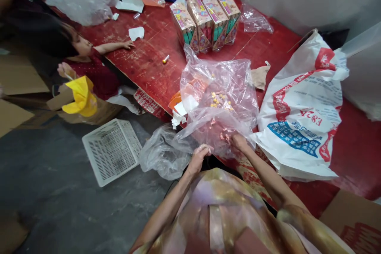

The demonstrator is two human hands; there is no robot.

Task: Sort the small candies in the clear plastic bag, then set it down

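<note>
A large clear plastic bag [238,77] lies spread on the red table in front of me, its near part lifted. My left hand [202,153] is closed on the bag's near edge, fingers pressed together. My right hand [239,141] is at the bag's near right side, next to small shiny pinkish pieces [225,135]. Its fingers are blurred, and I cannot tell whether they hold anything. Farther back in the bag lies a heap of small yellow and pink pieces [220,101].
Wrapped toy boxes [205,20] stand behind the bag on the red table [149,55]. A white printed sack [300,115] stands at right. On the floor at left is a white basket [111,152]. Another person [89,59] reaches onto the table's left edge, near a yellow bag [80,97].
</note>
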